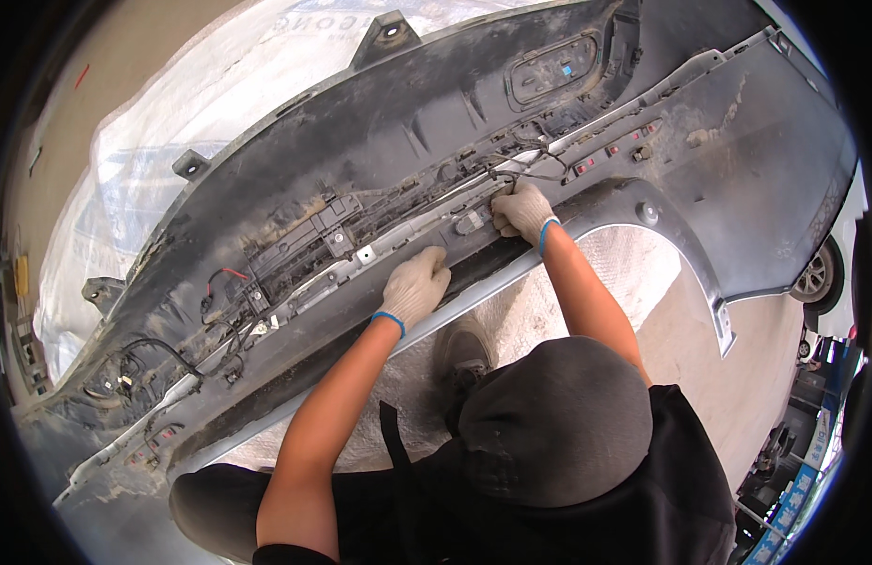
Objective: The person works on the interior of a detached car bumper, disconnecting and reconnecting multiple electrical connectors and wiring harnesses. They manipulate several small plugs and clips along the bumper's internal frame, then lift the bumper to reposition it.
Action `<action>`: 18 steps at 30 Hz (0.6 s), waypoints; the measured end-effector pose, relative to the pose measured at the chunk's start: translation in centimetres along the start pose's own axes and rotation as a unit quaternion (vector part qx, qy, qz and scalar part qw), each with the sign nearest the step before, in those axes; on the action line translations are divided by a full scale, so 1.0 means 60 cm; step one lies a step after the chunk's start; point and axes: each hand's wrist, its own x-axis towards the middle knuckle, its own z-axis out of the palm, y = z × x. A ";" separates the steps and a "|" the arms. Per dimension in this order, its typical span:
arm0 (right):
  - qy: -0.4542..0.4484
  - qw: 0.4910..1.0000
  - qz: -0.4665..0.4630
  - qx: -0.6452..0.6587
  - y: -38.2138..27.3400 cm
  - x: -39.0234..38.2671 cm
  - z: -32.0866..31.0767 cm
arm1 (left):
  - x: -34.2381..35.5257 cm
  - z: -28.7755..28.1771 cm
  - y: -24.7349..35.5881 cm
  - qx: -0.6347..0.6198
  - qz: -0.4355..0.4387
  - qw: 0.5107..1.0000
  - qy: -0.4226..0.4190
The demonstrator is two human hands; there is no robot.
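A large dark grey car bumper (pixel 351 212) lies with its inner side up, dusty and scuffed. Both my hands wear off-white knit gloves with blue cuffs. My left hand (pixel 415 285) is closed on the bumper's near lip, its fingers curled over the surface. Farther right, my right hand (pixel 523 212) is pinched beside a small grey sensor-like part (pixel 470 223); whatever lies between its fingertips is hidden. Black wiring (pixel 539 162) loops just beyond that hand and runs along the bumper's middle. A red wire (pixel 231 273) shows at the left.
Whitish plastic sheeting (pixel 135 179) spreads under and behind the bumper. A curved wheel-arch edge (pixel 662 217) sticks out at the right. A person's capped head (pixel 558 424) and a shoe (pixel 466 348) are near me. A car wheel (pixel 820 275) and shelving (pixel 784 443) stand far right.
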 end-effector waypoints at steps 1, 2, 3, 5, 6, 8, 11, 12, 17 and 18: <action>0.011 1.000 0.002 -0.015 -0.001 0.001 0.002 | 0.006 0.002 0.004 0.010 -0.004 1.000 0.002; 0.008 1.000 0.012 -0.016 -0.002 0.001 0.000 | 0.014 0.005 0.010 0.019 -0.009 1.000 0.002; 0.004 1.000 0.021 -0.016 -0.004 0.001 0.000 | 0.020 0.007 0.014 0.029 -0.014 0.999 0.002; -0.035 0.997 0.057 0.023 -0.003 0.009 -0.007 | 0.037 0.013 0.026 0.047 -0.023 0.999 -0.003; -0.054 0.995 0.076 0.046 -0.003 0.012 -0.013 | 0.044 0.016 0.032 0.040 -0.028 0.999 -0.002; -0.090 0.988 0.101 0.080 -0.005 0.018 -0.017 | 0.056 0.022 0.032 0.025 -0.042 0.999 0.000; -0.083 0.991 0.095 0.051 -0.008 0.013 -0.009 | 0.075 0.026 0.033 0.018 -0.041 0.999 0.001; -0.081 0.992 0.093 0.040 -0.011 0.011 -0.006 | 0.078 0.029 0.034 0.030 -0.038 0.999 0.006; -0.112 0.983 0.145 0.016 -0.020 0.015 -0.014 | 0.098 0.029 0.025 0.069 -0.007 0.998 -0.012; -0.112 0.983 0.147 0.008 -0.022 0.017 -0.017 | 0.102 0.029 0.025 0.034 -0.023 0.998 -0.041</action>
